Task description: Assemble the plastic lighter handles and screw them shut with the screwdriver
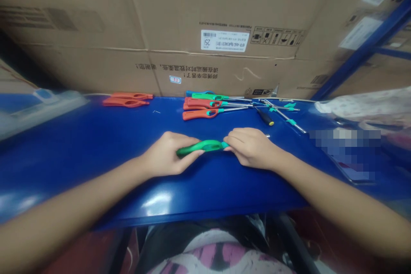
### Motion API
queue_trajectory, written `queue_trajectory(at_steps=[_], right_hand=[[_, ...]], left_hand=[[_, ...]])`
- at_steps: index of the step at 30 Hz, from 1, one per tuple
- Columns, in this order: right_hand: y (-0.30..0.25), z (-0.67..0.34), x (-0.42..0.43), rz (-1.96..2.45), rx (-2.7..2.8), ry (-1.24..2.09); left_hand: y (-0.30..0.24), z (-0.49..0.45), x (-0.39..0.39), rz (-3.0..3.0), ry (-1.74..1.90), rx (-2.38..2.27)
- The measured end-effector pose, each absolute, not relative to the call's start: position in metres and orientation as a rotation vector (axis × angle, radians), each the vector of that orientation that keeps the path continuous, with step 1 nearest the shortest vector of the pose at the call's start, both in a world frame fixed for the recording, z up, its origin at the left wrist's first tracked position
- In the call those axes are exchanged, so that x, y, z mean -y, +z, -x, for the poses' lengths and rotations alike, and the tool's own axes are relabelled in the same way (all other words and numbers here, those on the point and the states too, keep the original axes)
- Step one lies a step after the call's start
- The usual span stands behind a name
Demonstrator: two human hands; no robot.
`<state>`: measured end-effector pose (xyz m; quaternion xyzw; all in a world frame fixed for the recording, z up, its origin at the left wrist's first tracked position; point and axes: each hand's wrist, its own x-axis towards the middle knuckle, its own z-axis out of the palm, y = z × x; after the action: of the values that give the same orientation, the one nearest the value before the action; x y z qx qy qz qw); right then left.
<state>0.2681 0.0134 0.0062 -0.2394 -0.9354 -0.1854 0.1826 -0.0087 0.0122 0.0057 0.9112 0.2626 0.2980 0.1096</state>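
Observation:
Between my two hands is a green lighter body [210, 144], the long-handled kind with a trigger opening, held level above the blue table. My left hand [170, 152] wraps round its handle end, thumb along the near side. At the other end, my right hand [252, 146] pinches the teal collar; the fingers hide whatever extends beyond it. Behind my hands lie several assembled long lighters, among them an orange lighter [199, 114] and a green lighter [208, 96], their metal tubes pointing right. Loose metal tubes with teal collars [284, 115] rest farther right.
Orange lighter shells [126, 102] lie at the back left. A black screwdriver [265, 117] with a yellow end lies behind my right hand. A large cardboard sheet [167, 21] walls off the table's back. White cloth [366, 103] is at right; a clear plastic tray [38, 109] is at left.

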Motion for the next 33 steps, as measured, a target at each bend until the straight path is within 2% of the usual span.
queue_trajectory(at_steps=[8,15,21,27,30,33], right_hand=[[0.000,-0.265,-0.013,0.792,2.769,-0.249],[0.011,-0.275,-0.030,1.151,2.547,0.284],[0.011,-0.295,-0.046,1.261,2.588,0.238],[0.013,-0.307,-0.058,1.223,2.516,0.377],[0.016,-0.314,-0.064,1.433,2.381,0.197],[0.018,-0.323,-0.069,1.831,2.138,-0.092]], left_hand=[[0.000,0.010,-0.009,-3.059,0.891,-0.641],[0.013,0.006,-0.019,-2.788,0.568,-0.971],[0.009,0.013,-0.032,-2.727,0.431,-1.050],[0.008,0.013,-0.033,-2.636,0.450,-1.082],[0.008,0.011,-0.033,-2.579,0.484,-1.061],[0.008,0.011,-0.033,-2.559,0.519,-1.038]])
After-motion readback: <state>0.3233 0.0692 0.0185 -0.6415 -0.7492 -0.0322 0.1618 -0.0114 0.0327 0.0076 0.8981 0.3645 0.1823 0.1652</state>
